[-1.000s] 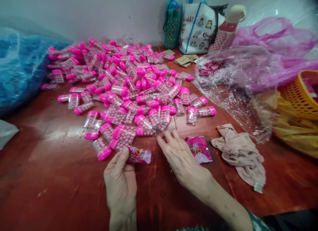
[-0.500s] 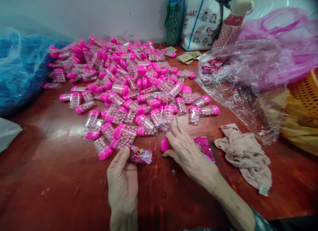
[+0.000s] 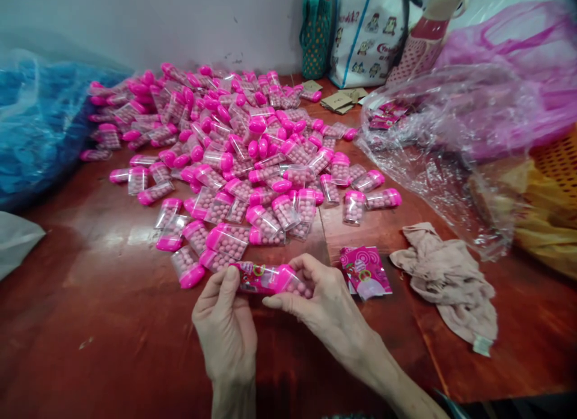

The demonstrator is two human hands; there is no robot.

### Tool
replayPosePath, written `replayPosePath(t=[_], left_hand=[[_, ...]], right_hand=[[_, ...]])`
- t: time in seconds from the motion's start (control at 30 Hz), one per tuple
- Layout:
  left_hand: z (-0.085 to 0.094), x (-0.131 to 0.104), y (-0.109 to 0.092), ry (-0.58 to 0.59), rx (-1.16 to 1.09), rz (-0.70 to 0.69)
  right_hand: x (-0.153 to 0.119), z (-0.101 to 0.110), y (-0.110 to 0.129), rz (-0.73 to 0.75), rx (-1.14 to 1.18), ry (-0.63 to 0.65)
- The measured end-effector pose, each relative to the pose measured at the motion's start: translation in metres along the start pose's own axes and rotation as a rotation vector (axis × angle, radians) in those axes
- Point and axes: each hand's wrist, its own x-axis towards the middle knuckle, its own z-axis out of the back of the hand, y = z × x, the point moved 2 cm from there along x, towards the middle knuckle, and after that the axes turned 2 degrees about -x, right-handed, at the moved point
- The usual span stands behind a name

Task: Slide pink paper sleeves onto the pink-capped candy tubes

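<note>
My left hand (image 3: 229, 323) pinches the left end of a printed pink sleeve (image 3: 256, 278) between thumb and fingers. From the right, my right hand (image 3: 322, 293) grips a small clear bottle of pink balls (image 3: 298, 285). The bottle's pink cap points left and meets the open right end of the sleeve; how far it is inside cannot be made out. Just beyond both hands lies a large pile of similar pink-capped bottles (image 3: 225, 160). Flat printed sleeves (image 3: 366, 272) are stacked on the table to the right of my right hand.
A beige cloth (image 3: 451, 281) lies at the right. Behind it are a clear plastic bag (image 3: 433, 160), a pink bag (image 3: 509, 52) and a yellow basket (image 3: 559, 172). A blue bag (image 3: 40, 118) stands left. Cardboard pieces (image 3: 338, 102) and a white bag (image 3: 365, 40) are at the back.
My right hand has picked up the bottle from the table and moved it left to the sleeve's open end. The stack of flat sleeves is now more fully visible. My left hand still holds its sleeve.
</note>
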Motion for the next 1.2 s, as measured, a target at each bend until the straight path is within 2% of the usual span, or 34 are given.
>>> replayPosePath(t=[0.1,0.23,0.43,0.5,0.63,0.73,0.87,0.97,1.03,1.2], left_hand=[[-0.002,-0.002,-0.001,0.014,0.020,-0.005],[-0.004,-0.002,0.000,0.097,0.063,0.033],[-0.008,-0.002,-0.002,0.189,0.124,0.016],[-0.011,-0.004,-0.003,0.251,0.142,0.014],[-0.014,-0.008,-0.004,0.299,0.109,0.045],[-0.014,-0.012,0.001,0.346,0.095,0.114],[-0.014,-0.018,0.011,0.393,0.144,0.325],[-0.014,-0.021,0.015,0.406,0.159,0.413],[-0.014,-0.021,0.015,0.403,0.159,0.433],[-0.014,-0.019,0.013,0.448,0.170,0.482]], right_hand=[[0.001,0.001,0.003,-0.105,0.139,0.074],[0.000,0.003,0.003,-0.176,0.230,0.127],[-0.002,0.006,0.003,-0.167,0.247,0.132],[-0.002,0.008,0.004,-0.143,0.231,0.110],[0.000,0.011,0.006,-0.117,0.211,0.066],[0.001,0.009,0.004,-0.105,0.238,0.035],[0.000,0.008,0.001,-0.059,0.181,-0.083],[0.000,0.007,0.000,-0.010,0.139,-0.131],[-0.001,0.006,-0.001,0.019,0.113,-0.128],[-0.009,0.003,-0.010,0.121,-0.007,-0.001]])
